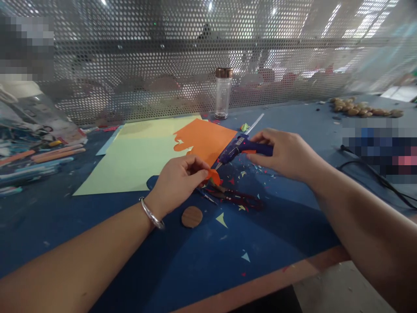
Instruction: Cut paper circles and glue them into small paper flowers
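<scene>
My right hand (283, 152) is wrapped round the handle of a blue hot glue gun (232, 150), a clear glue stick (256, 124) poking out of its back. Its nozzle points down and left, right by a small curved piece of orange paper (214, 177). That piece is pinched between the thumb and fingers of my left hand (182, 178). Below the pinched paper lie dark-handled scissors (237, 198), partly hidden. A round brown disc (192, 217) rests on the table near my left wrist. Behind my left hand, a cut orange sheet (208, 137) overlaps pale green paper (130, 161).
A clear bottle with a brown lid (223, 95) stands before the perforated metal screen (146, 65). Rolled paper strips (58, 154) lie at left, beside a large clear container (45, 113). Brown pebble-like pieces (361, 108) sit at back right; a black cable (378, 171) runs along the right. Paper scraps (222, 220) litter the table.
</scene>
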`<control>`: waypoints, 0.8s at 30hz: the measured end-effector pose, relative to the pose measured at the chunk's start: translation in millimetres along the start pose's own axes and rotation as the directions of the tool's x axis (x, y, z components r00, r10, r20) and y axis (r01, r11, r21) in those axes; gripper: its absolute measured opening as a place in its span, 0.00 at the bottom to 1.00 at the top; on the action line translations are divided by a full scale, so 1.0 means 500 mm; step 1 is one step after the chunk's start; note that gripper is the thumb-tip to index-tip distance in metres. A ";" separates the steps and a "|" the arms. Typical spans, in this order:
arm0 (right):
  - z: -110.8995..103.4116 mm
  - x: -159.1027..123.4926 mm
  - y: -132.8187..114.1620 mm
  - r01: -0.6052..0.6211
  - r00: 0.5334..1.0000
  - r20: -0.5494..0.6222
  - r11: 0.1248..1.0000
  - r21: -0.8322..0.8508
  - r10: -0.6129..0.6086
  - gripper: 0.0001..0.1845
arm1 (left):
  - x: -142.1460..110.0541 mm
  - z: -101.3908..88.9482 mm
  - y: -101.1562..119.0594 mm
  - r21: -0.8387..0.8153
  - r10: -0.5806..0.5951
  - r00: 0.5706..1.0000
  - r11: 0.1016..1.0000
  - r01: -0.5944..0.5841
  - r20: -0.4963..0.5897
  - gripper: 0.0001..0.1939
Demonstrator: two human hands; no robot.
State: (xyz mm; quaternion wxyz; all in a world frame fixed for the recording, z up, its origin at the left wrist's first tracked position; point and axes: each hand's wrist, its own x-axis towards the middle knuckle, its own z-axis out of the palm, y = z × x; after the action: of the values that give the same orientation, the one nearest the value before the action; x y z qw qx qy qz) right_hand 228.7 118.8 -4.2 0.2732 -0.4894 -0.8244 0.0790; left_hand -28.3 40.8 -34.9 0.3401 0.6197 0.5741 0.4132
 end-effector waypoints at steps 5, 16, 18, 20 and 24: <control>-0.003 -0.003 0.002 0.043 0.996 -0.075 0.998 0.040 -0.040 0.16 | 0.000 0.002 0.005 -0.008 -0.038 0.999 0.999 0.038 -0.013 0.05; -0.013 -0.015 -0.013 0.226 0.963 -0.130 0.971 -0.083 -0.236 0.15 | 0.001 0.006 -0.003 -0.144 -0.073 0.997 0.987 0.075 0.022 0.06; -0.014 -0.016 -0.015 0.238 0.959 -0.135 0.967 -0.086 -0.248 0.15 | 0.002 0.007 -0.002 -0.139 -0.076 0.997 0.987 0.078 0.024 0.06; -0.015 -0.016 -0.017 0.249 0.955 -0.140 0.964 -0.097 -0.261 0.15 | 0.002 0.008 0.001 -0.139 -0.082 0.996 0.987 0.084 0.024 0.06; -0.016 -0.018 -0.019 0.271 0.946 -0.153 0.956 -0.111 -0.286 0.13 | 0.000 0.007 0.006 -0.139 -0.101 0.995 0.985 0.103 0.024 0.07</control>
State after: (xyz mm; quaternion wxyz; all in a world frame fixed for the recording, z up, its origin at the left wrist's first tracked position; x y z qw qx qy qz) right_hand 229.0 105.2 3.1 0.3279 -0.3845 -0.8621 -0.0383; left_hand -23.8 40.8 -33.6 0.4082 0.5675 0.5719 0.4293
